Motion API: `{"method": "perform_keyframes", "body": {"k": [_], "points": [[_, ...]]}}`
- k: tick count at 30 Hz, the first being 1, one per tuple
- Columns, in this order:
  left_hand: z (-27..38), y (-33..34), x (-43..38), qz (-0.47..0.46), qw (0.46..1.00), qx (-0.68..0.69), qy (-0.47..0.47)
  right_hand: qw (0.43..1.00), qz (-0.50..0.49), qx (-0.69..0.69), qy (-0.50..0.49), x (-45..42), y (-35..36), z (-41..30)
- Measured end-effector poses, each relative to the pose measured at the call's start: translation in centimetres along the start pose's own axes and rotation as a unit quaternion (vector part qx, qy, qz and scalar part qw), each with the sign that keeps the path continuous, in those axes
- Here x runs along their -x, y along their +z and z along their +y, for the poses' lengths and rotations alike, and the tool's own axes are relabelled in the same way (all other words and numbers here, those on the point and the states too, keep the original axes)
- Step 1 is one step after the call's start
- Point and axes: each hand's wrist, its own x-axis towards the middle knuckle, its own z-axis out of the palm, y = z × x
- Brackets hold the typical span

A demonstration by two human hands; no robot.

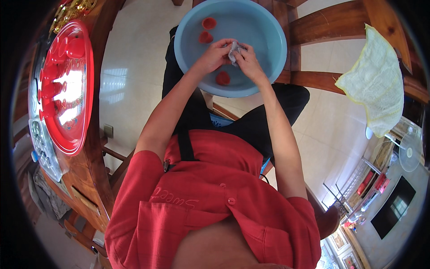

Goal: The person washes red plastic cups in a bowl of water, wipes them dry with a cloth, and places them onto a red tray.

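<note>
A light blue plastic basin (281,50) with water in it stands before me between my knees. Over the water, my left hand (215,57) and my right hand (248,62) meet around a crumpled grey mesh-like cloth (234,53). The fingers of both hands pinch it, and I cannot tell whether anything is wrapped inside. Two small red cups, one upper (209,23) and one lower (205,37), lie in the basin to the left of my hands. Nearer to me in the water is another red cup (223,78).
On the wooden table (97,141) at left is a red tray (88,84) holding several red cups (75,47). Beside it sits a clear plastic box (43,148). A pale cloth (376,84) with yellow edging hangs over the wooden chair (329,20) at right.
</note>
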Motion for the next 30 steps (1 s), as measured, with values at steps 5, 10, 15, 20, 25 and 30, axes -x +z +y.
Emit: {"method": "perform_keyframes", "body": {"k": [5,10,15,20,25,30], "points": [[0.1,-0.4,0.0,0.026,0.999,0.042,0.022,0.996,-0.044,-0.076,0.028,-0.1,0.1,-0.9],[0.3,-0.2,0.1,0.053,0.997,0.047,0.025,0.993,-0.042,-0.101,-0.041,-0.3,0.0,-0.2],[0.1,-0.5,-0.3,0.064,0.998,-0.002,-0.011,0.975,0.011,0.161,-0.152,0.6,0.4,0.0],[-0.1,-1.4,-0.1,0.139,0.988,-0.027,-0.059,0.962,0.052,0.233,-0.133,0.5,0.5,-1.7],[0.4,-0.3,0.5,0.211,0.962,-0.136,-0.104,0.883,0.072,0.463,-0.005,-0.1,-0.4,-0.9],[0.6,0.4,0.5,0.187,0.964,-0.142,-0.121,0.927,0.011,0.374,0.003,-0.7,0.3,0.8]]}}
